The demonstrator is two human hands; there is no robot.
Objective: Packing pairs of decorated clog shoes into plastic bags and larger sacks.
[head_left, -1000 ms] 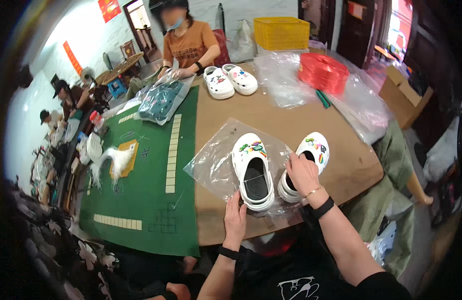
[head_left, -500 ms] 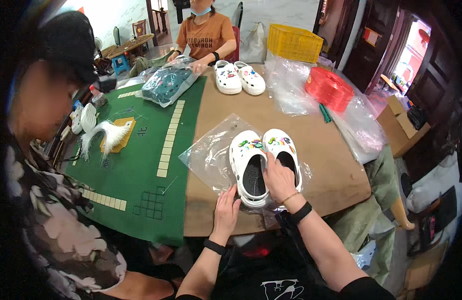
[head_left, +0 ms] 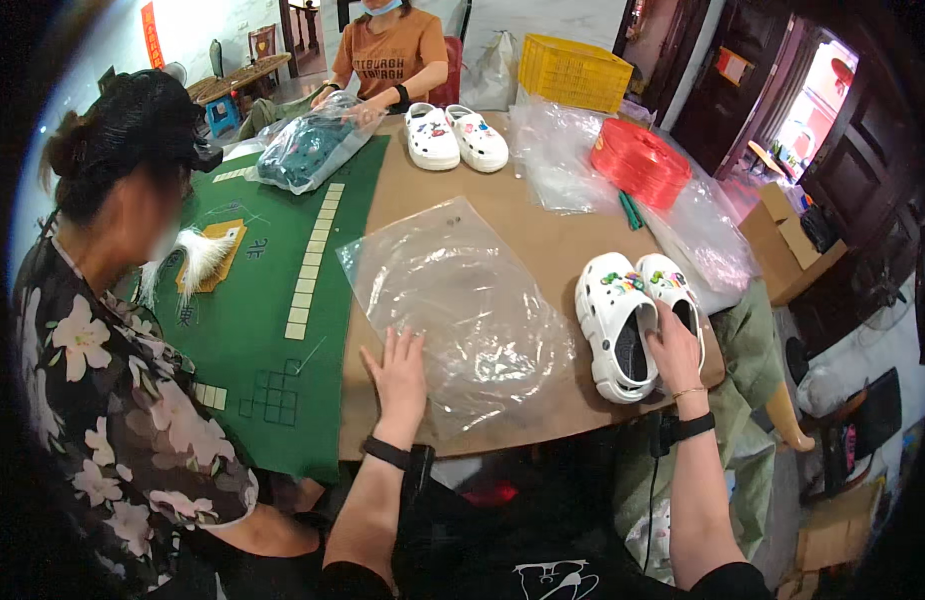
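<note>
My right hand (head_left: 679, 350) pinches the inner sides of a pair of white clogs (head_left: 615, 330) with colourful charms on their toes, at the right part of the brown table cover. The heel of the right clog is partly hidden by that hand. A flat clear plastic bag (head_left: 473, 310) lies on the cover left of the clogs. On the bag's lower left edge rests my left hand (head_left: 396, 375), fingers spread and holding nothing.
Across the table a person handles a bagged dark green pair of clogs (head_left: 313, 145). Another white charmed pair (head_left: 457, 138) stands nearby. A red twine roll (head_left: 641, 162) sits on plastic bags at the right. Another person (head_left: 133, 380) sits at the left beside the green mat (head_left: 313, 400).
The white clogs have moved right, off the plastic bag, with my right hand on them. My left hand has shifted left onto the bag, its fingers now spread.
</note>
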